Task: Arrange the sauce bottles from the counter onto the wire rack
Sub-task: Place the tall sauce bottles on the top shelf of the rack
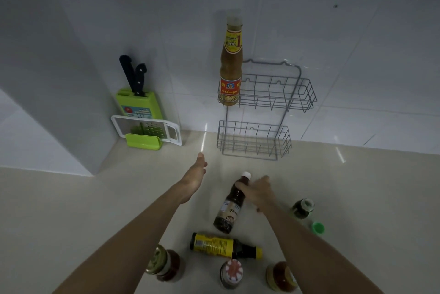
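Observation:
A grey two-tier wire rack (295,93) hangs on the tiled wall. One tall brown sauce bottle with a yellow and red label (230,65) stands at the left end of its upper basket. The lower basket (283,141) holds nothing. My right hand (258,192) grips the neck of a dark sauce bottle with a white cap (229,208), which is tilted above the counter. My left hand (195,178) reaches forward over the counter, fingers out, holding nothing. A dark bottle with a yellow label (223,245) lies on its side near me.
Several jars stand on the beige counter: one red-brown (164,264), one with a pink-white lid (231,273), one amber (281,276), one dark (302,208), plus a green cap (318,227). A green knife block (140,105) and grater (147,131) sit in the left corner.

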